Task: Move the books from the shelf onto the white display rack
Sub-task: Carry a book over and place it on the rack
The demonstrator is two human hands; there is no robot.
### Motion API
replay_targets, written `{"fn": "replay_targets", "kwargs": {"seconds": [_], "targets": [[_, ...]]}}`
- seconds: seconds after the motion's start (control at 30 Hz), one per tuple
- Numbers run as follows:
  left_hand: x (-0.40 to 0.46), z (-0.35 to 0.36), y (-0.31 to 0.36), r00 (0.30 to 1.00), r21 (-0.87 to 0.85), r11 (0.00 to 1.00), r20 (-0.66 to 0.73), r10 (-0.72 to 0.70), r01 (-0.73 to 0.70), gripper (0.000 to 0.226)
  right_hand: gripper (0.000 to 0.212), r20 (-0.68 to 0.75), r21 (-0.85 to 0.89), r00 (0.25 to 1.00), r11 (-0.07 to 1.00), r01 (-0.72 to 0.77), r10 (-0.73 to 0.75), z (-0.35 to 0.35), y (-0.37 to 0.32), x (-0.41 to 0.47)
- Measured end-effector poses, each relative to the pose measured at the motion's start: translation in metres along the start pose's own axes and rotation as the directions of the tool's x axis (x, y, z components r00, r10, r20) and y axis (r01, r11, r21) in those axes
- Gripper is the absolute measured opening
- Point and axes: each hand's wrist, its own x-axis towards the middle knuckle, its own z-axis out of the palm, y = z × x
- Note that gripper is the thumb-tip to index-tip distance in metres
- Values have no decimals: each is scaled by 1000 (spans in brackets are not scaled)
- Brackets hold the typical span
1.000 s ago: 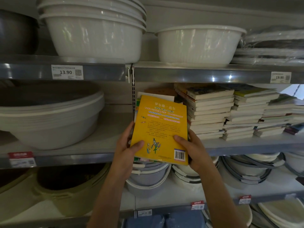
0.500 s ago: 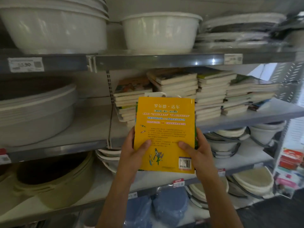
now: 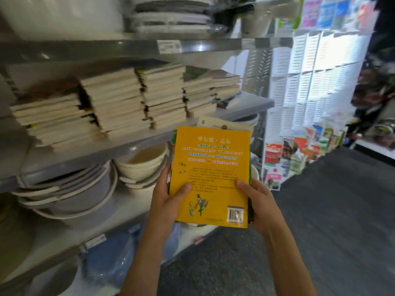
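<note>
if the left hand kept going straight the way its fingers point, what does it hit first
Probably the stacked cream bowls under the book shelf: the left hand, gripping the yellow book, points up and forward at them. Depth is unclear.

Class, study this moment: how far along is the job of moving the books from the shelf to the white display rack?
Done: some books already stand low on the white display rack. In hand: the left hand and right hand grip a small bundle topped by a yellow book, off the shelf. Left: several stacks of books remain on the shelf.
</note>
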Motion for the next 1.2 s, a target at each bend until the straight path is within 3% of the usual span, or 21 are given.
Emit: {"fn": "replay_targets", "kwargs": {"seconds": [0.2,0.33,0.6,0.83,1.03,1.2], "targets": [[-11,82,-27,996,26,998,71,-52,51,49,47,-189,-1,976,994,106,-104,-82,-16,-29],[-7,124,-38,986,50,995,143,-87,81,34,28,-306,31,946,992,121,-106,-121,-22,-37],[28,194,-67,950,35,993,292,-114,108,44,25,-546,-11,820,980,200,-174,-191,-29,-28],[92,244,-109,955,-12,985,247,-163,171,47,24,-675,-308,614,912,270,-409,-263,-57,5],[169,312,-138,963,54,988,223,-150,141,42,29,-707,-420,474,851,314,-524,-314,-99,58],[220,382,-156,937,46,982,293,-188,183,39,30,-725,-333,516,888,317,-456,-345,-123,107]]}}
